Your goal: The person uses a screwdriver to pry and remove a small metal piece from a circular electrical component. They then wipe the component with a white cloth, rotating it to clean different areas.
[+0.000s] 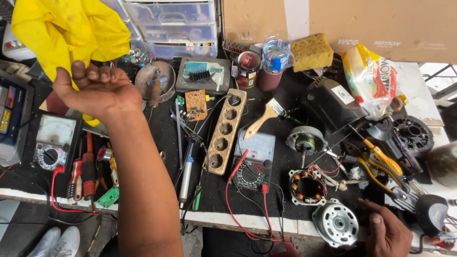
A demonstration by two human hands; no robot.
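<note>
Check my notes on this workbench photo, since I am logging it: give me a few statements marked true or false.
1. The left hand grips a yellow cloth. True.
2. The right hand holds the paintbrush. False: it holds nothing and rests near the silver motor housing; the brush lies alone further back on the bench.
3. A wooden socket strip lies beside a multimeter with red leads. True.
4. The yellow sponge sits at the front edge of the bench. False: it is at the back, next to the plastic bottle.
5. A stator with copper windings lies on the bench. True.
</note>
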